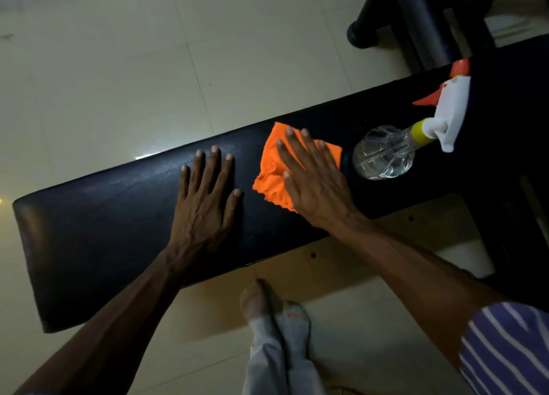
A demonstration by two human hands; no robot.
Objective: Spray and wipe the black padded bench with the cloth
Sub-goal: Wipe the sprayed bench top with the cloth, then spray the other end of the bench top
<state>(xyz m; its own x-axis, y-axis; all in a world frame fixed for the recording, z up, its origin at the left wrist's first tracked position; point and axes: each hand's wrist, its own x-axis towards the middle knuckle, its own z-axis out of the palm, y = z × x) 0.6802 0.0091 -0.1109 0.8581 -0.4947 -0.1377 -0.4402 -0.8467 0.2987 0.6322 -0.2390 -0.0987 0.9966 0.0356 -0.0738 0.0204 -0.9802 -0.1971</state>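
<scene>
Right hand: the right hand lies flat, fingers straight and slightly spread, pressing on one orange cloth.
Left hand: the left hand rests palm-down with fingers spread on the bare padding, just beside the cloth, holding nothing.
Cloth: one, crumpled, on the worktop past its middle, toward the right end; much of it is hidden under the right hand.
Spray bottle: one clear spray bottle lies on its side near the cloth, toward the far right end, its white and orange trigger head against a darker raised part.
Hidden: the worktop's right end fades into shadow; the frame beyond the far edge is hard to make out.
Open room: bare padding runs from the left hand to the worktop's left end.
Floor: pale tiled floor beyond both long edges; two feet stand near the front edge.
</scene>
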